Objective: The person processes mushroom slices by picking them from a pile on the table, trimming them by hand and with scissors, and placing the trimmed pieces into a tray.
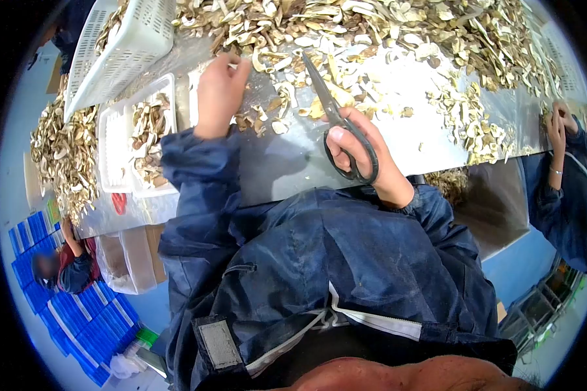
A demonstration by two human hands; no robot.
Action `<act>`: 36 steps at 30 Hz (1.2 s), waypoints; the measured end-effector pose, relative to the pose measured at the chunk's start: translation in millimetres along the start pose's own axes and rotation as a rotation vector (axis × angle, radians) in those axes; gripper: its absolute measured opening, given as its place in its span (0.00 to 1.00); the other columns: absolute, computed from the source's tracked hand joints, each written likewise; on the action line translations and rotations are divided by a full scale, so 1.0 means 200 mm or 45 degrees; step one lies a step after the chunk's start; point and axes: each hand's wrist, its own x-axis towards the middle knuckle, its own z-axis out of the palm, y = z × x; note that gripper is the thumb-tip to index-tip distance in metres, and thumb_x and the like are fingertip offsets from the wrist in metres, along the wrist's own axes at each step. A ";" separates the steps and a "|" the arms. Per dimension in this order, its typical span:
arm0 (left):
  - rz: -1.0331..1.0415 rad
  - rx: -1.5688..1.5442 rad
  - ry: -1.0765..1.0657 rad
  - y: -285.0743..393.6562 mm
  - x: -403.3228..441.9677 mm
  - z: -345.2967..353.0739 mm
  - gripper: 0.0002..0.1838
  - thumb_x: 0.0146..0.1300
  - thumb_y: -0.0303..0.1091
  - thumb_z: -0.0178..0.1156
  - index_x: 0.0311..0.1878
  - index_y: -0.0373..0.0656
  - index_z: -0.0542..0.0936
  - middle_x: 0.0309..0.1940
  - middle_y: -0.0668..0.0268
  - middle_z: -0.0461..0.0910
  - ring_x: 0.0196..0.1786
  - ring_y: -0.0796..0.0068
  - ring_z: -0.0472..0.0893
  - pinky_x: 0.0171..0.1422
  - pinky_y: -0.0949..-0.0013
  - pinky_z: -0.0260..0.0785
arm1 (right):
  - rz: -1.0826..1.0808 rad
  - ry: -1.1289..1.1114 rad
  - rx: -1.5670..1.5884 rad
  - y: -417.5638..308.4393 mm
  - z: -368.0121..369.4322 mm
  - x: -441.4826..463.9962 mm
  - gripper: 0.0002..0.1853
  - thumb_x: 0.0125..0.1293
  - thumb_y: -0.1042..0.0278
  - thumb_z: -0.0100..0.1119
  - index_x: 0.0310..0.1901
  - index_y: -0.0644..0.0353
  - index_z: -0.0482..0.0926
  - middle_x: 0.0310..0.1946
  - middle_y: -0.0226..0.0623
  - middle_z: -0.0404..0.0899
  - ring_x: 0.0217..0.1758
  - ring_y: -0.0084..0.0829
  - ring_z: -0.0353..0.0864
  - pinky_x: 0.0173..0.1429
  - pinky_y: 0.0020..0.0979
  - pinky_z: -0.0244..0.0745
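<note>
My right hand [365, 153] grips a pair of black-handled scissors [323, 88], its fingers through and around the loops. The blades lie together and point away from me over the metal table. My left hand [220, 91] is at the near edge of the heap of dried mushroom slices [280, 19], fingers curled in; whatever they may pinch is hidden. Between the two hands, a few loose mushroom pieces [280, 126] lie on the metal.
At left stand a white perforated basket [120, 62] and a white tray [169, 124] with mushroom slices. A red item [119, 203] lies near the tray. Co-workers sit at the far left and right [567, 195]. Blue boxes [85, 319] are stacked on the floor.
</note>
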 end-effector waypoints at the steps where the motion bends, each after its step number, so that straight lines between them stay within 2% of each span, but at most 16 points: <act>1: 0.076 0.086 0.038 0.02 0.02 0.05 0.17 0.66 0.46 0.64 0.48 0.41 0.82 0.38 0.53 0.84 0.40 0.52 0.83 0.45 0.57 0.74 | -0.013 -0.005 0.008 0.00 -0.01 0.00 0.16 0.75 0.63 0.58 0.58 0.62 0.74 0.25 0.26 0.70 0.20 0.15 0.64 0.25 0.19 0.57; 2: 0.150 0.171 0.077 0.01 0.03 0.11 0.17 0.66 0.47 0.64 0.47 0.43 0.82 0.39 0.54 0.84 0.41 0.51 0.83 0.45 0.55 0.74 | -0.012 -0.007 0.010 0.01 -0.01 0.00 0.16 0.75 0.64 0.58 0.58 0.62 0.73 0.25 0.26 0.70 0.20 0.15 0.64 0.25 0.19 0.57; 3: 0.259 0.176 0.214 0.03 0.04 0.14 0.20 0.64 0.48 0.66 0.47 0.40 0.83 0.29 0.57 0.78 0.34 0.56 0.78 0.40 0.58 0.70 | -0.010 -0.010 0.014 0.01 -0.01 -0.01 0.16 0.75 0.64 0.58 0.58 0.62 0.73 0.25 0.26 0.70 0.20 0.15 0.64 0.25 0.19 0.57; 6: 0.179 0.181 0.052 0.06 0.01 0.10 0.16 0.65 0.47 0.64 0.45 0.43 0.82 0.39 0.55 0.82 0.42 0.53 0.81 0.46 0.53 0.72 | 0.008 -0.027 0.041 0.02 -0.03 0.00 0.16 0.75 0.63 0.58 0.58 0.62 0.73 0.25 0.27 0.71 0.21 0.15 0.65 0.26 0.19 0.57; 7: 0.205 0.110 0.071 0.05 0.00 0.10 0.13 0.63 0.41 0.66 0.43 0.41 0.82 0.32 0.59 0.80 0.34 0.61 0.80 0.40 0.59 0.71 | 0.025 -0.022 0.048 0.01 -0.03 0.00 0.16 0.75 0.63 0.59 0.58 0.62 0.73 0.25 0.27 0.71 0.21 0.14 0.65 0.26 0.19 0.57; 10: 0.019 -0.199 -0.101 -0.05 -0.01 0.08 0.10 0.60 0.34 0.66 0.40 0.39 0.82 0.27 0.66 0.76 0.28 0.74 0.76 0.34 0.67 0.68 | 0.065 -0.038 0.070 0.00 -0.03 0.01 0.16 0.75 0.63 0.59 0.58 0.62 0.73 0.25 0.27 0.71 0.21 0.14 0.65 0.26 0.19 0.58; 11: 0.049 -0.396 -0.018 -0.10 -0.01 0.09 0.08 0.59 0.30 0.66 0.39 0.37 0.81 0.24 0.70 0.73 0.25 0.82 0.71 0.30 0.72 0.64 | 0.074 -0.041 0.076 0.00 -0.03 0.01 0.16 0.75 0.62 0.59 0.58 0.62 0.73 0.25 0.27 0.71 0.21 0.14 0.65 0.26 0.19 0.58; 12: -0.065 -0.484 -0.047 -0.09 -0.02 0.06 0.07 0.61 0.31 0.65 0.38 0.38 0.81 0.26 0.71 0.76 0.28 0.83 0.72 0.31 0.73 0.64 | 0.066 -0.043 0.068 -0.01 -0.03 0.01 0.16 0.75 0.62 0.59 0.58 0.62 0.73 0.25 0.26 0.71 0.21 0.14 0.65 0.26 0.19 0.58; 14: -0.240 -0.724 -0.162 -0.13 0.00 0.00 0.06 0.63 0.30 0.63 0.38 0.39 0.81 0.28 0.71 0.78 0.31 0.83 0.74 0.33 0.75 0.65 | 0.050 -0.049 0.049 -0.01 -0.03 0.01 0.16 0.75 0.62 0.59 0.57 0.62 0.73 0.25 0.26 0.70 0.21 0.14 0.64 0.26 0.19 0.58; 15: -0.372 -0.928 -0.193 -0.08 -0.01 -0.02 0.06 0.64 0.29 0.60 0.43 0.39 0.79 0.31 0.71 0.79 0.32 0.82 0.75 0.36 0.75 0.67 | 0.058 -0.049 0.055 -0.01 -0.03 0.01 0.16 0.75 0.62 0.59 0.57 0.62 0.73 0.25 0.26 0.70 0.21 0.14 0.65 0.26 0.19 0.58; 18: -0.355 -1.130 -0.187 0.04 0.00 -0.02 0.08 0.66 0.28 0.59 0.47 0.40 0.78 0.34 0.69 0.79 0.35 0.81 0.77 0.39 0.75 0.67 | 0.070 -0.046 0.064 0.00 -0.03 0.01 0.16 0.75 0.62 0.59 0.57 0.62 0.73 0.26 0.26 0.70 0.21 0.14 0.65 0.26 0.19 0.58; 20: -0.143 -1.008 -0.303 -0.05 0.07 0.07 0.13 0.66 0.29 0.59 0.53 0.39 0.78 0.35 0.68 0.81 0.37 0.81 0.79 0.39 0.76 0.67 | 0.069 -0.036 0.059 -0.01 -0.03 0.01 0.16 0.75 0.62 0.59 0.57 0.62 0.73 0.26 0.26 0.71 0.22 0.14 0.65 0.26 0.19 0.58; 25: 0.318 -0.009 -0.019 0.07 0.06 0.15 0.14 0.63 0.36 0.63 0.45 0.34 0.81 0.34 0.54 0.81 0.37 0.55 0.81 0.43 0.57 0.72 | 0.027 -0.028 0.011 -0.02 -0.02 -0.01 0.16 0.76 0.61 0.58 0.58 0.62 0.73 0.26 0.26 0.70 0.21 0.14 0.65 0.26 0.19 0.58; 28: 0.322 0.001 0.020 0.07 0.03 0.15 0.16 0.61 0.39 0.64 0.43 0.35 0.82 0.37 0.49 0.80 0.42 0.45 0.80 0.47 0.52 0.71 | 0.019 -0.043 0.041 -0.01 -0.03 -0.01 0.15 0.76 0.62 0.58 0.57 0.61 0.73 0.26 0.26 0.71 0.22 0.14 0.65 0.26 0.19 0.58; 32: 0.275 0.031 -0.075 0.04 0.01 0.11 0.16 0.59 0.38 0.67 0.44 0.36 0.82 0.38 0.49 0.80 0.44 0.47 0.80 0.49 0.54 0.72 | 0.028 -0.058 0.014 0.00 -0.03 0.00 0.14 0.76 0.62 0.59 0.56 0.61 0.73 0.27 0.27 0.71 0.21 0.14 0.65 0.26 0.19 0.58; 36: 0.117 -0.317 -0.142 0.03 0.00 0.15 0.14 0.58 0.34 0.69 0.43 0.35 0.81 0.31 0.59 0.81 0.34 0.64 0.82 0.43 0.64 0.73 | 0.033 -0.024 -0.009 -0.02 -0.01 0.00 0.17 0.75 0.60 0.57 0.57 0.64 0.73 0.25 0.26 0.70 0.21 0.14 0.64 0.27 0.19 0.60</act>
